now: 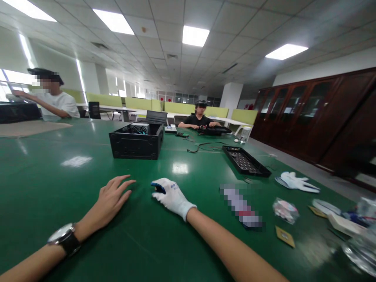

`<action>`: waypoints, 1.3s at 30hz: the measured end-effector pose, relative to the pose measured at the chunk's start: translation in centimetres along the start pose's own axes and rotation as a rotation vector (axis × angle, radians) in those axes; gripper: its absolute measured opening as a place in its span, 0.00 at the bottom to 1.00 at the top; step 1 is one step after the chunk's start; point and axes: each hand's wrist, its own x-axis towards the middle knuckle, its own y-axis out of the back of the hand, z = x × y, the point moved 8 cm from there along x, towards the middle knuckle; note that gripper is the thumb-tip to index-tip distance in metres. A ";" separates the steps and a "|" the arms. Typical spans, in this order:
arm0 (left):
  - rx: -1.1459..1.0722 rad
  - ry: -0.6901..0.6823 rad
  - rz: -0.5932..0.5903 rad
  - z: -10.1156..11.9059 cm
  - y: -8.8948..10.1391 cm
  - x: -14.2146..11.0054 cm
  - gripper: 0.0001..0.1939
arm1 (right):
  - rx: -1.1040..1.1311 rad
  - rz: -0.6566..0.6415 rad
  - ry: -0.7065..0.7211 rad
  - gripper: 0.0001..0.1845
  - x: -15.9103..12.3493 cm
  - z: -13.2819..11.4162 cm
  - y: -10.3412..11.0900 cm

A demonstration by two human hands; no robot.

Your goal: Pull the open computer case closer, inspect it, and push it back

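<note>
My left hand (113, 201), bare and with a watch (63, 239) on its wrist, hovers or rests just above the green table with its fingers spread and nothing in them. To its right is my right hand (170, 196) in a white work glove with blue-coated fingertips. Its thumb and fingers curl toward each other around a dark gap. A tiny brownish spot shows there, too small to name. Beyond both hands stands a black computer case (136, 143) holding a power supply with a fan (139, 129).
On the right lie a black perforated panel (245, 160), a white glove (298, 182), a blurred-out phone-shaped object (242, 205), a small plastic bag (285, 210), and a square gold-coloured chip (284, 236). A glass jar (362, 250) stands lower right. Two people (199, 117) work across the table.
</note>
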 end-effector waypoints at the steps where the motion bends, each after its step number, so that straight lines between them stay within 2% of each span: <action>1: -0.025 0.020 -0.006 -0.5 -0.2 0.1 0.23 | 0.004 -0.009 0.008 0.23 0.0 -0.1 0.0; 6: -0.085 -0.092 -0.123 0.8 -1.6 0.6 0.20 | 0.007 -0.056 0.056 0.25 0.3 -0.9 -0.4; 12: -0.083 -0.094 -0.154 1.3 -1.4 0.1 0.18 | 0.003 -0.071 0.078 0.26 0.1 -1.1 -0.5; 17: -0.067 -0.098 -0.197 1.1 -1.7 0.0 0.18 | -0.036 -0.073 0.044 0.26 -0.2 -1.1 -0.6; 21: -0.079 -0.113 -0.187 1.5 -1.5 0.0 0.17 | -0.054 -0.100 0.048 0.26 -0.5 -1.2 -0.7; 28: -0.122 -0.081 -0.182 1.5 -1.4 0.0 0.22 | -0.045 0.000 0.037 0.23 -0.5 -0.7 0.0; 34: -0.083 -0.073 -0.202 1.5 -1.5 0.0 0.18 | -0.086 -0.039 -0.001 0.22 -0.5 -0.7 -0.3; 39: -0.103 -0.081 -0.190 1.6 -1.4 0.0 0.22 | -0.093 -0.022 0.004 0.24 -0.5 -0.7 -0.1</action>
